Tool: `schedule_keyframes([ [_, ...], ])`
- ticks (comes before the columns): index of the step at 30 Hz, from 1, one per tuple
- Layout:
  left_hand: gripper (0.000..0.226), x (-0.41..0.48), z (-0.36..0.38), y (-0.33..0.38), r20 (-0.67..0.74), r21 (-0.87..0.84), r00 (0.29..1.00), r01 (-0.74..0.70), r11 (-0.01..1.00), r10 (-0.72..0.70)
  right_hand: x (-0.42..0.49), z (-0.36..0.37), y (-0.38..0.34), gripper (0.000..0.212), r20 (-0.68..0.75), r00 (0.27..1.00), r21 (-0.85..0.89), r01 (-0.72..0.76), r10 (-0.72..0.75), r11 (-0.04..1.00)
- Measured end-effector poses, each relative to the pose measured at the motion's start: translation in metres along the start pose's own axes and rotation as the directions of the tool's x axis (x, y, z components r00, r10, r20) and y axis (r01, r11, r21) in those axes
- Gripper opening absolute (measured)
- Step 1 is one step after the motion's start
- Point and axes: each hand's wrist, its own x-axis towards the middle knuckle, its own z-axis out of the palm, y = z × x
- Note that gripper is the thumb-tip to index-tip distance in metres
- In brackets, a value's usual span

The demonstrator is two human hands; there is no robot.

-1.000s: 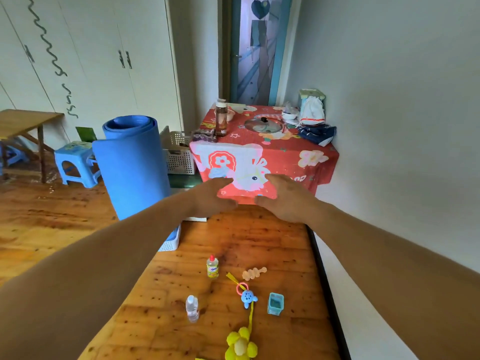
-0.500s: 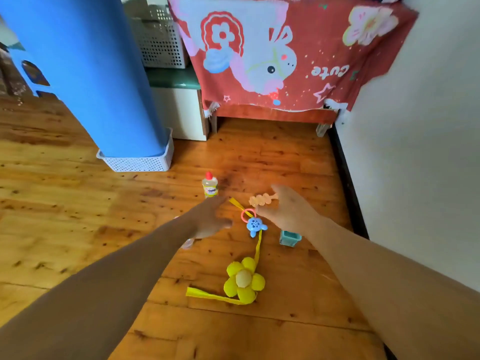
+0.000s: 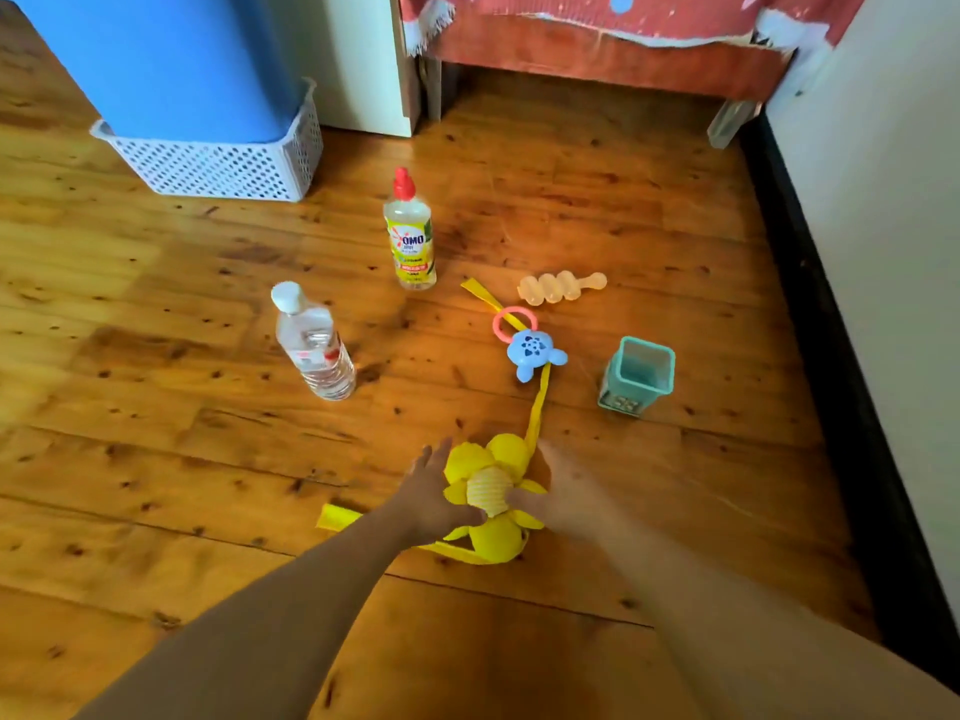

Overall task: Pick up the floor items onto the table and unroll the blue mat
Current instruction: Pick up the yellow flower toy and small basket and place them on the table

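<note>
- The yellow flower toy (image 3: pixel 493 491) lies on the wood floor (image 3: pixel 156 459), and its yellow strap (image 3: pixel 537 402) runs up to the blue turtle rattle (image 3: pixel 532 350).
- The left hand (image 3: pixel 431 498) and right hand (image 3: pixel 563 498) touch its sides, fingers spread, not gripping.
- The blue mat (image 3: pixel 161 59) stands rolled in a white basket (image 3: pixel 218 166).
- Two bottles stand nearby.

Wooden plank floor (image 3: pixel 156 459) with scattered small items.
Upright on it: yellow-label bottle with red cap (image 3: pixel 409 233), clear water bottle (image 3: pixel 311 345), teal square cup (image 3: pixel 638 375). Lying flat: pale beaded rattle (image 3: pixel 558 287), blue turtle toy with pink ring (image 3: pixel 530 348) on a yellow strap, yellow flower plush (image 3: pixel 493 496) nearest the camera. White perforated basket (image 3: pixel 218 166) sits far left; table legs stand at far end.
</note>
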Motion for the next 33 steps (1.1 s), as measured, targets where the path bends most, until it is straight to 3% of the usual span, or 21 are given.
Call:
schedule_keyframes([
  [6, 0.124, 0.022, 0.053, -0.014, -0.047, -0.181, 0.991, 0.115, 0.977, -0.125, 0.016, 0.043, 0.035, 0.090, 0.084, 0.994, -0.019, -0.068, 0.069, 0.998],
  [9, 0.120, 0.026, 0.063, -0.010, -0.057, -0.111, 0.988, 0.140, 0.984, -0.147, 0.014, 0.047, 0.039, 0.079, 0.095, 0.995, 0.026, -0.038, 0.036, 0.999],
  [15, 0.091, 0.029, 0.059, -0.005, -0.116, -0.018, 0.976, 0.181, 0.983, -0.182, 0.016, 0.032, 0.042, 0.084, 0.104, 0.993, -0.008, -0.062, 0.062, 0.998],
  [20, 0.083, 0.034, 0.045, 0.003, -0.112, 0.041, 0.989, 0.103, 0.994, -0.098, 0.022, -0.043, 0.049, 0.084, -0.168, 0.982, -0.073, -0.098, 0.085, 0.993],
  [25, 0.081, 0.033, 0.028, 0.010, -0.096, 0.044, 0.994, 0.062, 0.997, -0.058, 0.027, -0.112, 0.063, 0.079, -0.447, 0.891, -0.176, -0.173, 0.078, 0.969],
  [33, 0.081, 0.022, 0.012, 0.006, -0.066, 0.042, 0.998, 0.013, 0.999, -0.011, 0.060, -0.128, 0.074, 0.104, -0.401, 0.903, -0.125, -0.222, 0.156, 0.967],
])
